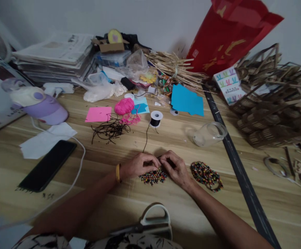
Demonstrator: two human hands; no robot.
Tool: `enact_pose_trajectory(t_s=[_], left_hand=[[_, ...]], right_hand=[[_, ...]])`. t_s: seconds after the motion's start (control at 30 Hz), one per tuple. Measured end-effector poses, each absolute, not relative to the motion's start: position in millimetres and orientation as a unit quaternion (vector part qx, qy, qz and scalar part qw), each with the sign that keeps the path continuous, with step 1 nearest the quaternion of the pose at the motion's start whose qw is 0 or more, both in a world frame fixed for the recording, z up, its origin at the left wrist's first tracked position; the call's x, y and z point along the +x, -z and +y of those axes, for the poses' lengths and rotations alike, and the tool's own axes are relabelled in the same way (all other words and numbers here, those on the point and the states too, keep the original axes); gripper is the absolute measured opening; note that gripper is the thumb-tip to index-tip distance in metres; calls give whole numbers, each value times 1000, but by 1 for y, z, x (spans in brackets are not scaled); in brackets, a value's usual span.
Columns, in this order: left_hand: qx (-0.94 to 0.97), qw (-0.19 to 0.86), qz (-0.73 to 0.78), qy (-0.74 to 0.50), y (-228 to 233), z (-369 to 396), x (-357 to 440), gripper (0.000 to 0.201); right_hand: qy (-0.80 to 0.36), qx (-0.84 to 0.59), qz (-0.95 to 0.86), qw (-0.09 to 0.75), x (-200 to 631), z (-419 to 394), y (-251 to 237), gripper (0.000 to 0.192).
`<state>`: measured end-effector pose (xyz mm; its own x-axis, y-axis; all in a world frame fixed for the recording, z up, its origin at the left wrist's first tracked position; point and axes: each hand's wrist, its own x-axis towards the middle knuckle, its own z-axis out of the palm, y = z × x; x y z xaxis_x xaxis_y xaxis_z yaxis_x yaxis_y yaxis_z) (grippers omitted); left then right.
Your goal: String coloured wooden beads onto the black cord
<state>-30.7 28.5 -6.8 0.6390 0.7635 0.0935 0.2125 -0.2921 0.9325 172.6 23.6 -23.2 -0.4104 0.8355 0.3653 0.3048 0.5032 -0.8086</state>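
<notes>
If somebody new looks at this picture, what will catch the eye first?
Probably the two hands meeting at the table's middle, the left hand and right hand pinching a multicoloured beaded piece. A second beaded piece lies just right of them. At the back, a red bag leans against the wall.

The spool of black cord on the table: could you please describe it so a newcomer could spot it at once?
On the wooden table, look just beyond the two hands, between the pink yarn ball and the clear glass jar. The spool of black cord stands there, alone in having white rims around a black core.
</notes>
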Motion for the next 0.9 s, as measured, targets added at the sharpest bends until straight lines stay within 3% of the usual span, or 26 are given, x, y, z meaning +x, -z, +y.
enact_pose_trajectory(t_s=[0.33, 0.9], left_hand=[[779, 480, 316, -252, 7, 24, -29, 7], [777, 534, 254, -216, 5, 27, -32, 9]], right_hand=[[-358, -400, -742, 402, 172, 23, 22, 16], [-365, -401, -737, 404, 172, 24, 22, 14]])
